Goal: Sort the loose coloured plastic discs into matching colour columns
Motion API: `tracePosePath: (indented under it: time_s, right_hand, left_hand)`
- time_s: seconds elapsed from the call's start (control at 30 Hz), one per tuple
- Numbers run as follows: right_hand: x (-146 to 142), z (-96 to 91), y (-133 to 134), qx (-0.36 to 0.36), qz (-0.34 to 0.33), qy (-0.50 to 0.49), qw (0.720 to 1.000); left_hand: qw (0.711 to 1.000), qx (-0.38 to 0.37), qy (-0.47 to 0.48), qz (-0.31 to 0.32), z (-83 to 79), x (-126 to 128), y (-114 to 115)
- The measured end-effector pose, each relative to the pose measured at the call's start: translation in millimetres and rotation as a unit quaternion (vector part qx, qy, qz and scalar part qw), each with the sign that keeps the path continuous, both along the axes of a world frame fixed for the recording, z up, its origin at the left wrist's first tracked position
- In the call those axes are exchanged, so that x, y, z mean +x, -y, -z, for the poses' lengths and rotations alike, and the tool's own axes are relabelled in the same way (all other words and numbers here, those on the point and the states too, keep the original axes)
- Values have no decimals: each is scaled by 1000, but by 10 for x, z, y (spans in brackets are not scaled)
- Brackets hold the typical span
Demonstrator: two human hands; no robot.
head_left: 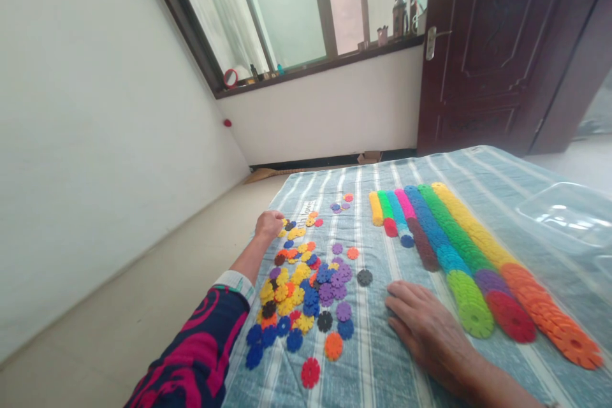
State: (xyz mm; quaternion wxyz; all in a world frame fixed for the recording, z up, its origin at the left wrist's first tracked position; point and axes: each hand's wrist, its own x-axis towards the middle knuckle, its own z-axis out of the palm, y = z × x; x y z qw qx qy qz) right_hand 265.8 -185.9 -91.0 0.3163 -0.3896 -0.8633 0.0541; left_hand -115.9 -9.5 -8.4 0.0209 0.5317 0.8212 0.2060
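My left hand (268, 225) reaches to the far left edge of a scattered pile of flat, flower-shaped plastic discs (306, 287) in yellow, blue, purple, orange, red and black; its fingers are curled at the yellow pieces, and what they hold is hidden. My right hand (428, 326) lies flat and open on the striped blue cloth (373, 357), holding nothing, just left of the rows. To its right, several long rows of stacked discs (459, 248) lie side by side, sorted by colour: yellow, green, blue, pink, orange, red.
A clear plastic container (564, 213) sits at the cloth's right edge. A few loose discs (342, 204) lie farther back. Bare floor (143, 293) runs along the left wall. A dark door (497, 44) and a windowsill (315, 67) with small items stand behind.
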Motion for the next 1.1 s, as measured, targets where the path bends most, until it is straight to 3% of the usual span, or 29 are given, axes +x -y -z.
tracePosePath:
  time_s: [0.43, 0.73, 0.93, 1.1]
  right_hand:
    - [3, 19, 5, -1, 0, -2, 1000]
    - [1, 0, -3, 3, 0, -2, 1000]
    - [-5, -5, 3, -5, 2, 4, 1000]
    - [-8, -8, 7, -12, 4, 5, 1000]
  left_hand:
    - [992, -43, -86, 83, 20, 243, -6]
    - [989, -59, -54, 124, 54, 410, -22]
    - [996, -27, -52, 63, -43, 336, -87]
    - [997, -37, -23, 56, 10, 274, -79]
